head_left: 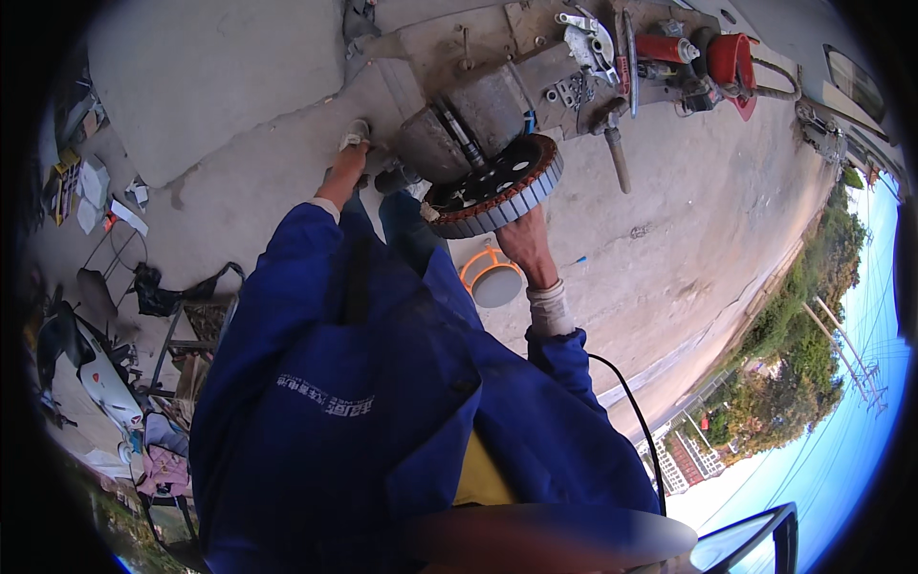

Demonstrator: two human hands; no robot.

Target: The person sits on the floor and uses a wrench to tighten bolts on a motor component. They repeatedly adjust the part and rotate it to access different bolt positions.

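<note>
My right hand (524, 239) grips the underside of a round motor stator (516, 196), with a ring of grey segments, copper windings and a black centre. A steel shaft (461, 134) runs from it across a grey metal block fixture (430, 145) on the workbench. My left hand (351, 156) is left of the block, fingers curled near a small pale object that I cannot make out. Dark cylindrical parts (392, 180) sit between that hand and the stator.
The bench (526, 33) holds tools, a red spray can (660, 50) and a red fixture (729, 67). An orange-framed stool (494, 282) stands below the stator. A scooter (105, 373) and scattered items are at left; concrete ground (688, 210) stretches right toward trees.
</note>
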